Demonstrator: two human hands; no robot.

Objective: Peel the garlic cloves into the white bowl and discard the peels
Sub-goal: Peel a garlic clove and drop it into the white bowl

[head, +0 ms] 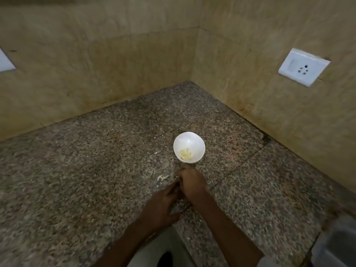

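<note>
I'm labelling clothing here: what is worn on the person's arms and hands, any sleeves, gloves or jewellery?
No gloves on the left hand or right hand; both forearms are bare, with no watch or bracelet. Rings: too blurred to tell.

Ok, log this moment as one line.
stage: peeling | left hand, right hand: together, contents hidden | white bowl: holds peeled garlic cloves | peel scraps: on granite counter

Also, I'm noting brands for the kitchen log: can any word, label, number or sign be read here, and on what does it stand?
No text can be read in this view.
The wall socket shows only pin holes and a switch, no lettering.
The white bowl is plain.
The switch plate at the left edge is cut off and blurred, with no print visible.
The counter shows only a stone pattern.
</note>
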